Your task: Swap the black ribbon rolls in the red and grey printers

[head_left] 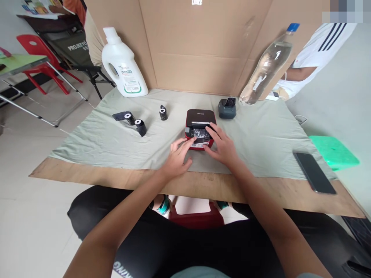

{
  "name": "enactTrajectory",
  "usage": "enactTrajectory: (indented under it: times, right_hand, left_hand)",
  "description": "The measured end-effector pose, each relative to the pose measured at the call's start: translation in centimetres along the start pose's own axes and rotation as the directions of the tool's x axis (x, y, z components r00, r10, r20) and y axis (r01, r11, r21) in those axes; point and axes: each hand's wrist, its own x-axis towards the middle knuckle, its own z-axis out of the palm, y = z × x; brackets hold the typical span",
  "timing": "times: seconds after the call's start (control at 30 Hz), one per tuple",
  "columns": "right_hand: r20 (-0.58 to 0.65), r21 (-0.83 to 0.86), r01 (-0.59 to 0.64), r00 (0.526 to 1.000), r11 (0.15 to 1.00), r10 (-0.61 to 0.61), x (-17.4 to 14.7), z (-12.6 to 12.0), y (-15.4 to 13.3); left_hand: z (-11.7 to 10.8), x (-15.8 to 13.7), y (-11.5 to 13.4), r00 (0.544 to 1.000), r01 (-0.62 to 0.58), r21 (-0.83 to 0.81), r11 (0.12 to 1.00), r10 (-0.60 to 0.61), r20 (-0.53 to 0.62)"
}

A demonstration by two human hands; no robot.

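Observation:
A small black-and-red machine that looks like a label printer [200,116] sits on the cloth in front of me. Shiny black film [201,133] lies across its front opening. My left hand [177,157] reaches its near left side, fingers stretched out and the fingertips on the film. On the other side, my right hand [222,144] has its fingers spread, with fingertips touching the film and the front right edge. Behind the printer to the right stands a dark grey device [227,110] with a black strip on top. Black ribbon rolls [140,126] lie to the left.
At the back left stands a white jug [124,65], and a water bottle [268,65] leans at the back right against a cardboard screen [199,69]. A phone [314,172] rests by the right edge. People are partly visible beyond the screen on both sides.

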Motion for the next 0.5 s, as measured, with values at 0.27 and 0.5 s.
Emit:
enactTrajectory:
  times: [0.27,0.5]
  right_hand:
    - [0.121,-0.112,-0.125,0.983,0.986,0.138,5.0,-3.7,-2.2]
    - [0.299,0.031,-0.091,0.951,0.995,0.077,9.8,-6.1,0.4]
  left_hand:
    - [0.3,-0.2,-0.3,1.0,0.011,0.0,1.0,-0.011,-0.009]
    - [0.1,-0.2,-0.3,0.999,0.032,-0.021,0.999,-0.031,0.025]
